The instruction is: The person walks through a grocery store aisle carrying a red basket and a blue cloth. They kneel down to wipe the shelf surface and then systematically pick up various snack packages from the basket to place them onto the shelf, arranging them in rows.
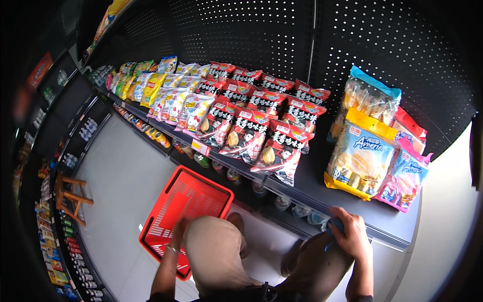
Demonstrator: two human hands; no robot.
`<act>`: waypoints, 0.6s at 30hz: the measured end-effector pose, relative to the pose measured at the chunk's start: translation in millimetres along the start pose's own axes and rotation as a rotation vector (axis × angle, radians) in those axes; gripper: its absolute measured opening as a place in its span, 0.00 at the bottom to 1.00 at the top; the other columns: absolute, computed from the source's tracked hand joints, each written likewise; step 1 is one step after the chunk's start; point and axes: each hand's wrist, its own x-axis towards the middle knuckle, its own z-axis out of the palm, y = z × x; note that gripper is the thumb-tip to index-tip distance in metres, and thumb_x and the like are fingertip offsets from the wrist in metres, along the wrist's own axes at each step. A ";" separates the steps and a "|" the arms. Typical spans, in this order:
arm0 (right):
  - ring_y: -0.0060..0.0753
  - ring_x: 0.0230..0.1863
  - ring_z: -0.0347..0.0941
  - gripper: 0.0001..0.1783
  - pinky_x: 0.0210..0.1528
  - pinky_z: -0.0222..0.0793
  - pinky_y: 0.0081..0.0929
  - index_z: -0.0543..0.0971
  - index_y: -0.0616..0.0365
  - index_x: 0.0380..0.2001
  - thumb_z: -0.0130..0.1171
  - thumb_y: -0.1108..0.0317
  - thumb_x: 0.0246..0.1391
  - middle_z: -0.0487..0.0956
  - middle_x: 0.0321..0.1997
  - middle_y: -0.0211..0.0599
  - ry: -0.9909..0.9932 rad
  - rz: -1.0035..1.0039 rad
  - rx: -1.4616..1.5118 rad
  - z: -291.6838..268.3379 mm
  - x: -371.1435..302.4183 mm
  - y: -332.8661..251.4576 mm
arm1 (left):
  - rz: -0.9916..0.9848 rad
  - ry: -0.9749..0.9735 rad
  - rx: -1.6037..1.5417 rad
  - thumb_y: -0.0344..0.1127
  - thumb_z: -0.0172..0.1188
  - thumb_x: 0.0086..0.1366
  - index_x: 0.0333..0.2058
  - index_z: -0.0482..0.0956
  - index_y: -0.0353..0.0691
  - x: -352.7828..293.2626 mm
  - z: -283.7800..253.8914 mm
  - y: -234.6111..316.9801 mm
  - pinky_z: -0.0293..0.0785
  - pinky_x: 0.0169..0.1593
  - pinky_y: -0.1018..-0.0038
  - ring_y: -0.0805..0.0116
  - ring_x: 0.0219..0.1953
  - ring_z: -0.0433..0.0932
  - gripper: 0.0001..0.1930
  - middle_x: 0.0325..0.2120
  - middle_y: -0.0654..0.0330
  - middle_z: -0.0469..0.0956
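Observation:
My right hand (350, 234) is closed at the front edge of the shelf, above my right knee. A crumpled blue cloth (334, 227) shows between its fingers, mostly covered by them. My left hand (177, 235) is beside my left knee and over a red plastic shopping basket (227, 197) on the floor. Motion blur and the knee hide its fingers, and I cannot tell whether it touches the basket. Rows of red and black snack bags (245, 136) stand on the shelf ahead. Larger yellow and blue snack packs (359, 156) stand at its right end.
Pink and white snack bags (193, 111) continue leftward along the shelf (322, 194). Below are cups and cans (234, 175) on a lower shelf. A wooden stool (75, 199) stands on the floor at left, near another stocked shelf. Black perforated panels (392, 50) back the shelving.

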 end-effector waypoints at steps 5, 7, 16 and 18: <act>0.48 0.58 0.72 0.28 0.62 0.63 0.35 0.68 0.65 0.58 0.58 0.75 0.52 0.78 0.53 0.51 0.088 -0.173 0.227 -2.6 58.5 -26.9 | 0.347 -0.076 -0.676 0.34 0.52 0.70 0.59 0.65 0.34 78.8 -28.0 201.0 0.68 0.57 0.71 0.65 0.57 0.71 0.21 0.53 0.54 0.73; 0.42 0.61 0.70 0.29 0.64 0.61 0.34 0.66 0.68 0.59 0.59 0.71 0.55 0.76 0.56 0.51 0.161 -0.209 0.294 3.5 96.3 -30.4 | 0.477 -0.190 -0.586 0.34 0.56 0.68 0.61 0.62 0.33 94.4 -10.0 263.5 0.64 0.62 0.70 0.62 0.61 0.67 0.26 0.57 0.50 0.70; 0.34 0.59 0.69 0.33 0.61 0.63 0.27 0.62 0.70 0.62 0.60 0.68 0.58 0.73 0.58 0.47 0.171 0.283 0.872 83.7 144.4 12.7 | 0.774 0.139 -0.036 0.37 0.64 0.58 0.60 0.55 0.22 127.2 71.8 319.2 0.61 0.63 0.57 0.38 0.59 0.64 0.38 0.55 0.33 0.64; 0.36 0.58 0.70 0.33 0.60 0.65 0.28 0.63 0.72 0.62 0.61 0.67 0.57 0.73 0.57 0.49 0.174 0.240 0.887 92.3 152.3 17.0 | 0.699 0.082 -0.080 0.37 0.65 0.59 0.60 0.54 0.22 126.2 76.8 323.8 0.60 0.64 0.58 0.40 0.61 0.62 0.39 0.57 0.33 0.62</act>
